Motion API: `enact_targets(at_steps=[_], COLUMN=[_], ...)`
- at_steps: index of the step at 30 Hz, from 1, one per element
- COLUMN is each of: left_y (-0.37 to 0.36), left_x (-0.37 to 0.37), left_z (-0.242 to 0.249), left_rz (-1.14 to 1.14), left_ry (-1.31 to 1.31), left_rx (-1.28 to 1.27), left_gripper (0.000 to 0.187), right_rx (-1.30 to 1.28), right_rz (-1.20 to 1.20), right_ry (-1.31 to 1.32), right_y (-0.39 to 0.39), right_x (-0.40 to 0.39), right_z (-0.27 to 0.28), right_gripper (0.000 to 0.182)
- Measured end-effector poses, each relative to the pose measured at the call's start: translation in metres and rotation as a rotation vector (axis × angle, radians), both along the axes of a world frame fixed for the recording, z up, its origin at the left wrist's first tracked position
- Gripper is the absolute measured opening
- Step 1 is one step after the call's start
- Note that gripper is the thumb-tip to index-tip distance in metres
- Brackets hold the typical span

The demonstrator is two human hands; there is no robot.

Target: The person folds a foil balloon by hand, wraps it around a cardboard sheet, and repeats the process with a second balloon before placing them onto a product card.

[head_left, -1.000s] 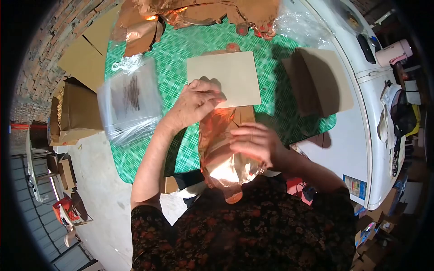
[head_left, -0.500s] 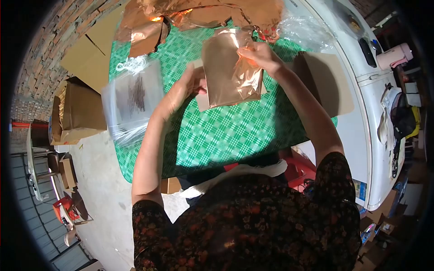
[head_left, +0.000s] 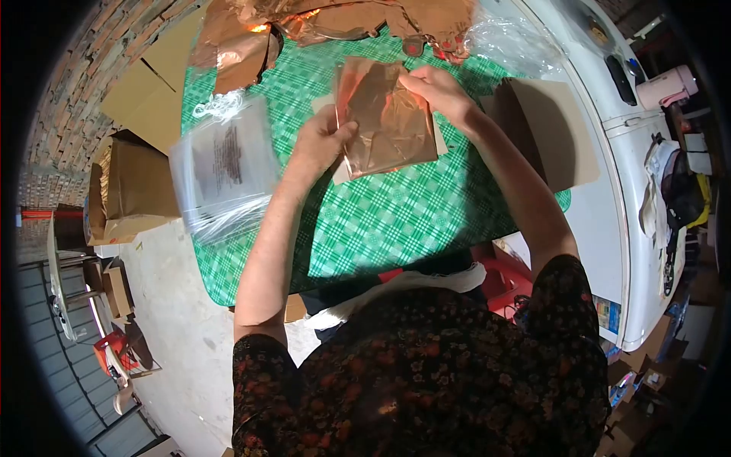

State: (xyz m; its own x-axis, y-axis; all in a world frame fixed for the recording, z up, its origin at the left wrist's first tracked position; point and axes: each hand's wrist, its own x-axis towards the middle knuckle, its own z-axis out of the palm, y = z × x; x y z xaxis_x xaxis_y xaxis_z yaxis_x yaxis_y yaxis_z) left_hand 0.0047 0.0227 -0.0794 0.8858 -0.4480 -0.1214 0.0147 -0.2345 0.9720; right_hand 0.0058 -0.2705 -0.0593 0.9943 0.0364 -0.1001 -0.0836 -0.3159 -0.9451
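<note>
A rectangular bundle of shiny copper-coloured film (head_left: pixel 392 129) lies between my two hands over the green checked tablecloth (head_left: pixel 365 236). My left hand (head_left: pixel 324 141) grips its left edge, thumb on top and fingers underneath. At the upper right edge, my right hand (head_left: pixel 442 95) pinches the film between thumb and fingers. Along the left side, a few layers show slightly apart. Pale cardboard (head_left: pixel 339 174) peeks out from beneath the bundle. To the left rests a stack of clear plastic bags (head_left: pixel 221 171) with dark print, topped by a tuft of white string (head_left: pixel 221 108).
Large crumpled copper film (head_left: pixel 350 19) covers the far table edge. Clear plastic (head_left: pixel 514 49) and a cardboard piece (head_left: pixel 560 137) sit at the right, beside a white fridge (head_left: pixel 620 175) with a pink cup (head_left: pixel 666 87). An open cardboard box (head_left: pixel 133 186) stands left.
My left hand has moved right and now grips the film's left edge with its thumb on top. The film's layers have shifted, fanning slightly at the left. My right hand stays at the upper right.
</note>
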Motion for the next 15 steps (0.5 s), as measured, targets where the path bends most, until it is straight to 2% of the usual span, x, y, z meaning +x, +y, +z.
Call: enact_targets(at_steps=[2, 4, 6, 11, 15], left_y=[-0.002, -0.004, -0.004, -0.007, -0.009], left_x=[-0.003, -0.005, -0.004, -0.001, -0.004], left_z=[0.002, 0.007, 0.014, 0.015, 0.019], left_rz=[0.040, 0.066, 0.081, 0.115, 0.195], left_ry=[0.015, 0.026, 0.030, 0.155, 0.175], left_rx=[-0.002, 0.021, 0.070, -0.079, -0.030], left_gripper=[0.017, 0.015, 0.017, 0.020, 0.021], right_rx=[0.045, 0.059, 0.082, 0.120, 0.041], right_rz=[-0.075, -0.032, 0.002, 0.059, 0.108], right_ry=[0.060, 0.082, 0.112, 0.176, 0.234], right_y=[-0.002, -0.007, -0.010, -0.012, -0.007], right_x=[-0.016, -0.033, -0.040, -0.044, -0.047], right_z=[0.002, 0.005, 0.005, 0.003, 0.011], right_gripper=[0.047, 0.045, 0.043, 0.041, 0.033])
